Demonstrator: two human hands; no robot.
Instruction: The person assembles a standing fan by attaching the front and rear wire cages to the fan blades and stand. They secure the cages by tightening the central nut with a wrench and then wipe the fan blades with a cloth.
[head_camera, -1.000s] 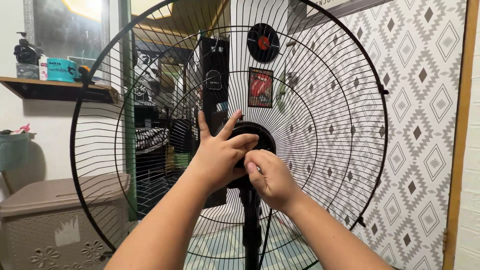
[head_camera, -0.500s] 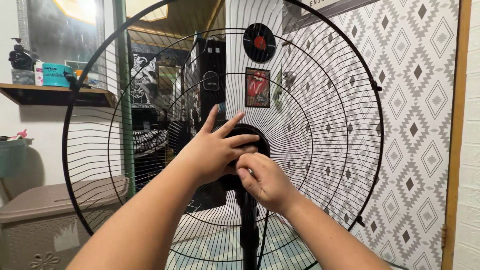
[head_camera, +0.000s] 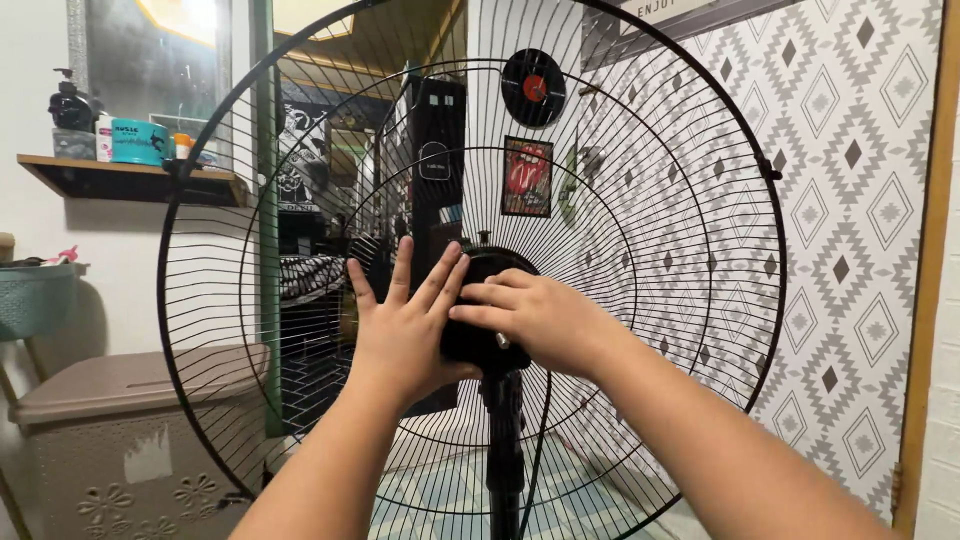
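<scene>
Nearest, our left hand (head_camera: 405, 325) lies flat with fingers spread against the black wire fan guard (head_camera: 660, 330), gripping nothing. Our right hand (head_camera: 545, 322) curls over the black centre hub (head_camera: 480, 345) atop the stand pole (head_camera: 503, 450). Beyond, patterned wallpaper (head_camera: 850, 200).

Left hand (head_camera: 405, 325) flat, fingers spread — right hand (head_camera: 540, 320) cupped beside it.

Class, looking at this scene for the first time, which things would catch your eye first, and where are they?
A large black wire fan guard on a stand fills the middle. Both hands, the left hand and right hand, rest on its dark central hub. Diamond-patterned wallpaper covers the right wall.
</scene>
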